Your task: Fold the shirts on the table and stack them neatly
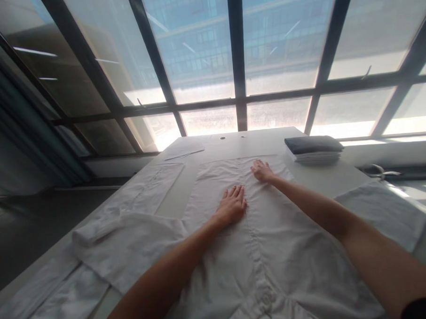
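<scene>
A white button-front garment [224,257], a shirt or coat, lies spread on the white table [172,199]. Its front seam runs away from me, and a button shows near the collar end closest to me. My left hand [232,205] rests flat on the cloth just left of that seam, fingers outstretched. Farther off, close to the far hem, my right hand [262,170] touches the fabric right of the seam with its fingers slightly bent and apart. I see nothing held in either hand. Sleeves extend to both sides.
A folded stack [313,149], dark grey over white, sits at the table's right. More white cloth [143,186] covers the left side, with thin flat sheets [184,151] beyond. Tall windows [201,47] rise behind the table, and a dark curtain [27,120] hangs at the left.
</scene>
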A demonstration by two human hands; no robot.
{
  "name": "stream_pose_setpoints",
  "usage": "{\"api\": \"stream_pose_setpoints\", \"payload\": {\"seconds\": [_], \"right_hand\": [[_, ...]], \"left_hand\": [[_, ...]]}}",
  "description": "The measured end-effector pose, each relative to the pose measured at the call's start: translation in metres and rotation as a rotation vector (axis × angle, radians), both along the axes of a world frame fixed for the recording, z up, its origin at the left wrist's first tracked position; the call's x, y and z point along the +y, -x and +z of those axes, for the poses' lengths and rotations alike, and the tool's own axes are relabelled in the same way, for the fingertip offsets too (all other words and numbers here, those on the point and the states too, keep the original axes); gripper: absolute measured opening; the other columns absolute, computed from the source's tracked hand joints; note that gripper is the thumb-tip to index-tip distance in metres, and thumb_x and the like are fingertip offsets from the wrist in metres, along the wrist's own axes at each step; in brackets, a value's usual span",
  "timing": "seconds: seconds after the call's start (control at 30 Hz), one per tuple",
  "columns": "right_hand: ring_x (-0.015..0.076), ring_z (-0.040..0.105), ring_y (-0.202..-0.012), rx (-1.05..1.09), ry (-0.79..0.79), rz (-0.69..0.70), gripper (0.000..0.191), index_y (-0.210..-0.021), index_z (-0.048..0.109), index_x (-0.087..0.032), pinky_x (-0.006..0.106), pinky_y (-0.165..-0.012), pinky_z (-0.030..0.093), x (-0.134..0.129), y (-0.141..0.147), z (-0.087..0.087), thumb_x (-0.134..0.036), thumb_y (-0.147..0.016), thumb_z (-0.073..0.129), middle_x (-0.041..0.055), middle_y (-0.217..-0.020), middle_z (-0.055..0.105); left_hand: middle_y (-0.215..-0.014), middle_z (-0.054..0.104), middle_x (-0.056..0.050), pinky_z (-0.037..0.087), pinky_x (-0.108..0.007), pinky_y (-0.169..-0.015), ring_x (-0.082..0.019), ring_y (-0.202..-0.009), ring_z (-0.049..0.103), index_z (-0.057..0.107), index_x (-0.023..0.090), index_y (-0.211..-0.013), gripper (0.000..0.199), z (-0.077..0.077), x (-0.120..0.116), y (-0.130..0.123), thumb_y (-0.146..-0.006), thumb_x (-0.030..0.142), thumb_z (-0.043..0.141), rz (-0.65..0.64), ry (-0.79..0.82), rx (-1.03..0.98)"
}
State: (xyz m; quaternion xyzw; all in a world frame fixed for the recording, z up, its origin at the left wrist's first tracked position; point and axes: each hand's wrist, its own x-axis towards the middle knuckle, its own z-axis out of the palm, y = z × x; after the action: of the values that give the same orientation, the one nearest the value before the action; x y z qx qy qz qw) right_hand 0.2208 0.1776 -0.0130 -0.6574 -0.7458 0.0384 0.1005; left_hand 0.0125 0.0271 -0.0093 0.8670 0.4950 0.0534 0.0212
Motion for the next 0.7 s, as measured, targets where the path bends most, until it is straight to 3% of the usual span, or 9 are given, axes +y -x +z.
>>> {"api": "stream_pose_setpoints", "payload": {"seconds": [0.17, 0.33, 0.5, 0.7], "right_hand": [[0.0232, 0.02, -0.153, 0.022, 0.011, 0.204, 0.059, -0.158, 0.032, -0.014, 0.05, -0.121, 0.017, -0.039, 0.042, -0.012, -0.039, -0.105, 0.025, 0.0131, -0.166, 0.027], [0.027, 0.021, -0.153, 0.025, -0.007, 0.215, 0.06, -0.158, 0.032, -0.012, 0.053, -0.121, 0.017, -0.052, 0.043, -0.008, -0.036, -0.104, 0.025, 0.0155, -0.165, 0.028], [0.0265, 0.023, -0.152, 0.025, -0.023, 0.213, 0.06, -0.157, 0.033, -0.01, 0.049, -0.122, 0.017, -0.055, 0.044, -0.003, -0.035, -0.103, 0.025, 0.0153, -0.165, 0.029], [0.0262, 0.021, -0.153, 0.046, -0.025, 0.214, 0.061, -0.157, 0.032, -0.009, 0.049, -0.122, 0.015, -0.058, 0.044, -0.004, -0.035, -0.103, 0.025, 0.015, -0.165, 0.028]], "left_hand": [[-0.168, 0.017, -0.013, 0.014, -0.053, -0.124, -0.027, -0.156, 0.013, 0.022, 0.011, -0.161, 0.066, -0.001, 0.016, 0.003, -0.103, 0.042, 0.021, -0.021, 0.073, 0.011], [-0.169, 0.013, -0.011, 0.011, -0.05, -0.124, -0.024, -0.156, 0.009, 0.02, 0.018, -0.161, 0.068, 0.002, 0.074, 0.02, -0.103, 0.054, 0.02, -0.063, 0.15, 0.025], [-0.169, 0.018, -0.006, 0.012, -0.046, -0.125, -0.022, -0.156, 0.012, 0.026, 0.022, -0.16, 0.061, 0.002, 0.139, 0.051, -0.105, 0.047, 0.022, 0.053, 0.101, 0.047], [-0.169, 0.015, -0.011, 0.016, -0.056, -0.122, -0.028, -0.155, 0.014, 0.026, 0.02, -0.16, 0.06, 0.015, 0.194, 0.106, -0.105, 0.044, 0.021, 0.27, 0.117, 0.088]]}}
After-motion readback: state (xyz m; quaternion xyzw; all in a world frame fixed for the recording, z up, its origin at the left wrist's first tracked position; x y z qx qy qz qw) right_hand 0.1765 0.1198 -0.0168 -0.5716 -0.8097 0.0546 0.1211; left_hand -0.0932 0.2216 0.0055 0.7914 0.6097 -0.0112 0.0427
